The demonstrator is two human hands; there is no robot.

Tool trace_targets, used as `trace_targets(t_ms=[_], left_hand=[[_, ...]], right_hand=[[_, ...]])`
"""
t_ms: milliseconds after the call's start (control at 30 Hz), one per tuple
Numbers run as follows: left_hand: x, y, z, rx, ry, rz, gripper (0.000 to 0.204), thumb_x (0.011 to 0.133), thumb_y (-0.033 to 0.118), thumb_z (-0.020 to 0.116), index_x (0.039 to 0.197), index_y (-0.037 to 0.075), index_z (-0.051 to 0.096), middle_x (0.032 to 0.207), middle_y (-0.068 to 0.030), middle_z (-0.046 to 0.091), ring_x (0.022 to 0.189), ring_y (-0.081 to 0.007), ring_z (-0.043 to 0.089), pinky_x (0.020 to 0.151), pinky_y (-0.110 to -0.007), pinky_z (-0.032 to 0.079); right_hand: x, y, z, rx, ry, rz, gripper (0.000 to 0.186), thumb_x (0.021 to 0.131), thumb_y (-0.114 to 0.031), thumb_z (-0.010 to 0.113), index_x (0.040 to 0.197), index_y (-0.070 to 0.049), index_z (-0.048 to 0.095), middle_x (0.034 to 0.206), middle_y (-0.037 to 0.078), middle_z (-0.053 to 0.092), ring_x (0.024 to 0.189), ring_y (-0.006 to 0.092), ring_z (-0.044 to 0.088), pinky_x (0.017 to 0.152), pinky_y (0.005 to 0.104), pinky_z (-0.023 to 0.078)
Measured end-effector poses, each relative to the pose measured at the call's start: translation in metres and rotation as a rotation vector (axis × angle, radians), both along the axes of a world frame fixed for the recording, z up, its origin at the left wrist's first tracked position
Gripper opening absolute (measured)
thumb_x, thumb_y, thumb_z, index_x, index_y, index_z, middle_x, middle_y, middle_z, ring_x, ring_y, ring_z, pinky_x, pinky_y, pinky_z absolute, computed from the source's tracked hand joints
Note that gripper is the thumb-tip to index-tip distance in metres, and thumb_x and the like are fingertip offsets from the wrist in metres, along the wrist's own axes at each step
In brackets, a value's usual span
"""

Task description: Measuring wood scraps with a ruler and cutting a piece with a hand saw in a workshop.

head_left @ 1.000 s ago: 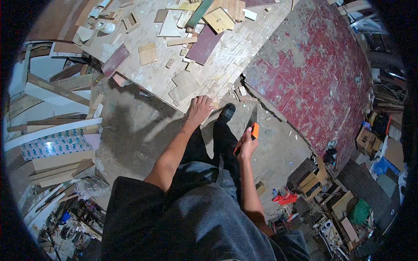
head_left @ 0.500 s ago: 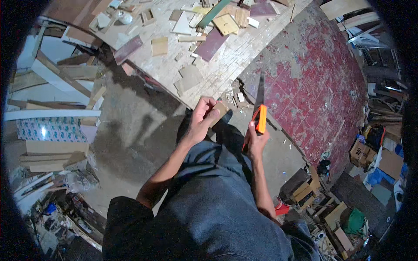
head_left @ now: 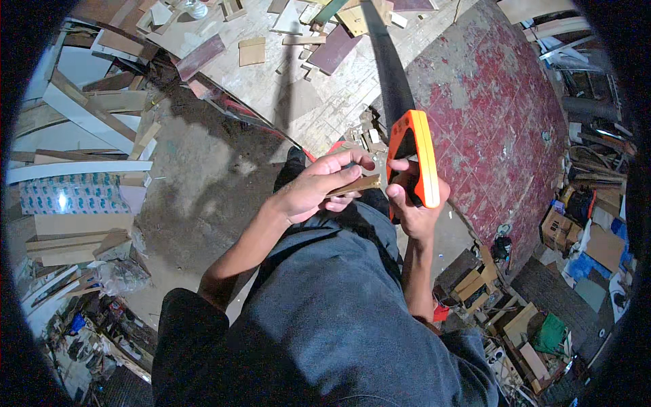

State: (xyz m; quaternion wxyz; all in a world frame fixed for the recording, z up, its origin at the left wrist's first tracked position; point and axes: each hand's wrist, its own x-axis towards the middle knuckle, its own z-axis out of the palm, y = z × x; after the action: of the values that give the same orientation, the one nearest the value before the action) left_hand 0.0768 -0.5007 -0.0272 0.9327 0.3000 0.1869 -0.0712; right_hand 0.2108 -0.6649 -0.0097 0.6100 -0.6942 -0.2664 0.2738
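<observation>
In my left hand [head_left: 319, 186] is a small flat piece of wood [head_left: 357, 185], pinched between the thumb and the fingers, its cut end facing right. My right hand [head_left: 417, 203] grips a handsaw by its orange and black handle [head_left: 422, 156]. The dark saw blade [head_left: 390, 68] rises away from me, its far end over the wooden worktable [head_left: 224, 81]. A small gap separates the wood piece from the saw handle. Part of the right fingers is hidden behind the handle.
Wood offcuts lie across the table, among them a maroon board [head_left: 335, 49] and a tan block [head_left: 251, 51]. Red worn tiles [head_left: 502, 136] cover the floor at right. Boards [head_left: 88, 122] are stacked at left; a cardboard box [head_left: 559, 227] sits among clutter at right.
The saw has come up closer to me and its blade now leans to the left. My left hand has turned the wood piece, moving it slightly right and down.
</observation>
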Motion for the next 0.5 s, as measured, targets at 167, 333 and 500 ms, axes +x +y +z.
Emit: trace_targets(t_ms=[167, 333, 500], left_hand=[[-0.008, 0.005, 0.004, -0.252, 0.054, -0.129, 0.021, 0.107, 0.024, 0.046, 0.124, 0.012, 0.049, 0.085, 0.0039, 0.047, 0.059, 0.0006, 0.037, 0.044, -0.013, 0.030], [-0.016, 0.008, -0.008, -0.274, 0.106, -0.169, 0.021, 0.106, 0.030, 0.047, 0.115, 0.012, 0.050, 0.080, 0.0040, 0.049, 0.058, 0.0010, 0.037, 0.043, -0.013, 0.029], [-0.019, 0.020, -0.002, 0.228, -0.102, -0.207, 0.025, 0.103, 0.033, 0.056, 0.104, 0.008, 0.052, 0.073, 0.0029, 0.053, 0.059, -0.0015, 0.043, 0.050, -0.018, 0.033]], right_hand=[[-0.017, 0.009, 0.009, 0.028, -0.023, 0.069, 0.025, 0.079, -0.010, 0.083, 0.100, 0.000, 0.073, 0.085, 0.003, 0.071, 0.075, 0.0096, 0.063, 0.068, 0.0258, 0.051], [-0.022, 0.009, 0.004, 0.018, 0.022, 0.073, 0.019, 0.080, -0.011, 0.082, 0.093, 0.000, 0.073, 0.080, 0.002, 0.069, 0.072, 0.0095, 0.062, 0.065, 0.0248, 0.050], [-0.023, 0.006, 0.007, -0.060, 0.284, -0.011, 0.014, 0.080, -0.007, 0.080, 0.090, 0.001, 0.072, 0.070, 0.001, 0.065, 0.056, 0.0060, 0.054, 0.049, 0.0232, 0.041]])
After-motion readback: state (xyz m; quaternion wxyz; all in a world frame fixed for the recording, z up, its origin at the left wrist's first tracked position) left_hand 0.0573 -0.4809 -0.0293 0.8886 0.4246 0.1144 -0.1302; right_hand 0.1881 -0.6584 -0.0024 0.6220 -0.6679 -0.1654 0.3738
